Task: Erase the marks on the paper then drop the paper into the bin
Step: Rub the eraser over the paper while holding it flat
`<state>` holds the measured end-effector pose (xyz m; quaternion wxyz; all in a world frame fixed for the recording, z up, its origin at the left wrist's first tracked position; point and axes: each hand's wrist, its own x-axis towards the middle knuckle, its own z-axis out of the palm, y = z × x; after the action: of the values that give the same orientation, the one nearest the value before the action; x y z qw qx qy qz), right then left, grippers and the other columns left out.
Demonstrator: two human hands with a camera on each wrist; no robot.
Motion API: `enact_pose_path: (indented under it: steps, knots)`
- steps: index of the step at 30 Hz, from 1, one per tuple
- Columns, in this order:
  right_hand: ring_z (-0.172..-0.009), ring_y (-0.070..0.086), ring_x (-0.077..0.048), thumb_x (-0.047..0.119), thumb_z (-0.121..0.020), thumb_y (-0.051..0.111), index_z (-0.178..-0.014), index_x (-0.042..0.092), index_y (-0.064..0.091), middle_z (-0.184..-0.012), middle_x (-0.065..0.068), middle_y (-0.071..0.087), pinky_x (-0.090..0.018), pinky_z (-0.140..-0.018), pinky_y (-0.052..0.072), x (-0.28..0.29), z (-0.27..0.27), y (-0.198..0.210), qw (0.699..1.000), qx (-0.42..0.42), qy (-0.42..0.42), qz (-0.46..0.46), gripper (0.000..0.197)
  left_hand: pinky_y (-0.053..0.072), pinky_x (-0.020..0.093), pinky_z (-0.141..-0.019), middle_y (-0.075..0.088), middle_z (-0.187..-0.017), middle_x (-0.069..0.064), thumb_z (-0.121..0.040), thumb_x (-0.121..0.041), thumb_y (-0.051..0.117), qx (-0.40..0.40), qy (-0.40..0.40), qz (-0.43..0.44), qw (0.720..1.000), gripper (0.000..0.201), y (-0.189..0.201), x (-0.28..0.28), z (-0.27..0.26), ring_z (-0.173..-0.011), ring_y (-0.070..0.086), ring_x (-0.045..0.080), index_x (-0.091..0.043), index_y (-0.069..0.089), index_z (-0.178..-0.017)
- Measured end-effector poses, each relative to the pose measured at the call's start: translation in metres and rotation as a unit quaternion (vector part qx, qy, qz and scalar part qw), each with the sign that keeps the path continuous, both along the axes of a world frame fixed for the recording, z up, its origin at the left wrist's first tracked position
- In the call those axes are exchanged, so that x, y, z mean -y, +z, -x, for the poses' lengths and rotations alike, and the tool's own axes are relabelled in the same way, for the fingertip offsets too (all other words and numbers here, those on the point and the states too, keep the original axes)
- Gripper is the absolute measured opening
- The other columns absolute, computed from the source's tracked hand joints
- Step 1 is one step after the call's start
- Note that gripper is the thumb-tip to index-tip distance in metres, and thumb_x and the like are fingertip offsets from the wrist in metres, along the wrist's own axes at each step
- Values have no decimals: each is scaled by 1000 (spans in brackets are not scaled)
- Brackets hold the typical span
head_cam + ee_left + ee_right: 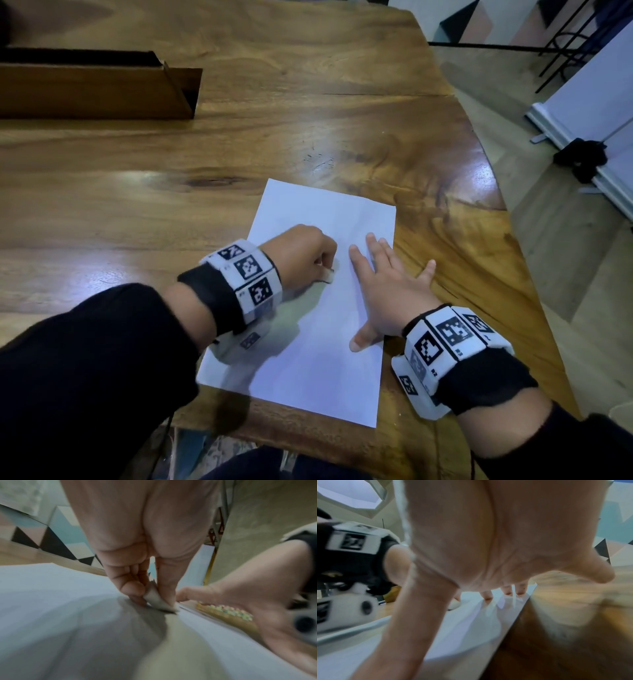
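Observation:
A white sheet of paper (318,342) lies on the wooden table (171,192) in front of me; no marks show clearly on it. My left hand (325,270) is curled in a fist over the sheet's left half and pinches a small grey-white eraser (329,275) whose tip touches the paper. In the left wrist view the eraser (157,600) sits between thumb and fingers, its lower edge pressed on the paper (51,601). My right hand (376,284) lies flat with spread fingers on the sheet's right edge. In the right wrist view its fingertips (488,596) rest on the paper (471,628).
An open brown cardboard box (99,89) stands at the far left of the table. The table's curved edge (507,212) runs close to the right of the paper, with floor beyond. A white board base with a black clamp (582,161) stands on the floor at right.

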<state>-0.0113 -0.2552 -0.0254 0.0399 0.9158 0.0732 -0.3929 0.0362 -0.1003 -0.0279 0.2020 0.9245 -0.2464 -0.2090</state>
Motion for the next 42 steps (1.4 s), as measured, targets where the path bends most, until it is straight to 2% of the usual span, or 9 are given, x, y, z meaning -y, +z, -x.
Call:
enact_pose_path:
  steps: [4, 9, 16, 20, 24, 28, 32, 37, 42]
  knots:
    - [-141, -31, -18, 58, -59, 81, -146, 25, -27, -150, -1, -40, -78, -99, -2, -1, 0, 1, 1000, 1, 2, 2, 142, 38, 29, -67, 52, -81, 10, -82, -20, 58, -23, -41, 22, 999, 17, -9, -23, 45, -77, 53, 28, -7, 59, -73]
    - [-142, -29, -20, 58, -61, 79, -145, 23, -28, -151, -4, -37, -77, -99, -3, -3, 0, 2, 1000, 5, 7, 9, 141, 41, 28, -68, 45, -79, -2, -82, -19, 59, -48, -30, 35, 998, 16, -13, -37, 74, -72, 48, 19, -7, 58, -72]
    - [-141, -32, -26, 70, -54, 75, -142, 27, -34, -149, -10, -40, -79, -96, -6, -10, 6, -2, 1000, 20, 8, 6, 147, 33, 21, -62, 45, -57, -11, -72, -25, 70, -69, -65, -56, 994, 10, 6, -21, 37, -67, 47, 13, -17, 64, -75]
    - [-140, -32, -27, 71, -54, 75, -140, 27, -36, -149, -10, -41, -80, -95, -5, -12, 3, -2, 1000, 10, 9, 17, 147, 33, 23, -66, 49, -71, -5, -78, -22, 64, -2, 10, -3, 1000, 11, 12, 1, 9, -73, 48, 19, -12, 62, -83]
    - [-139, -34, -25, 71, -53, 75, -140, 29, -36, -148, -8, -43, -80, -96, -5, -10, 2, -3, 1000, 4, 3, 11, 147, 34, 28, -64, 53, -81, 8, -82, -15, 55, -30, -50, -24, 998, 11, -3, -12, 39, -77, 53, 27, -5, 57, -77]
    - [-140, -34, -26, 69, -54, 76, -141, 28, -35, -148, -9, -42, -80, -96, -4, -10, 3, -3, 1000, 5, 3, 7, 147, 42, 25, -70, 64, -83, 10, -81, -13, 53, -82, -171, -107, 976, 28, -13, -30, 71, -69, 54, 14, 2, 60, -103]
    - [-139, -34, -27, 68, -55, 76, -141, 27, -36, -148, -10, -42, -80, -97, -3, -12, 3, -3, 1000, 0, 4, 14, 147, 35, 23, -69, 62, -94, 9, -81, -19, 59, -83, -83, -42, 992, 13, 3, -20, 46, -86, 57, 22, -9, 65, -88]
    - [-139, -34, -27, 70, -55, 75, -140, 28, -36, -147, -10, -43, -80, -96, -4, -10, 2, -4, 1000, -2, 4, 12, 146, 39, 31, -63, 46, -72, 0, -81, -19, 56, -34, -9, 2, 999, 19, -12, -26, 66, -67, 51, 23, -17, 51, -62]
    - [-140, -33, -27, 70, -55, 75, -141, 27, -35, -148, -11, -42, -79, -97, -4, -9, 4, -4, 1000, 3, 7, 10, 146, 41, 26, -76, 59, -79, 5, -79, -11, 58, -55, -148, -31, 987, 11, -16, -41, 82, -75, 55, 19, -3, 65, -81]
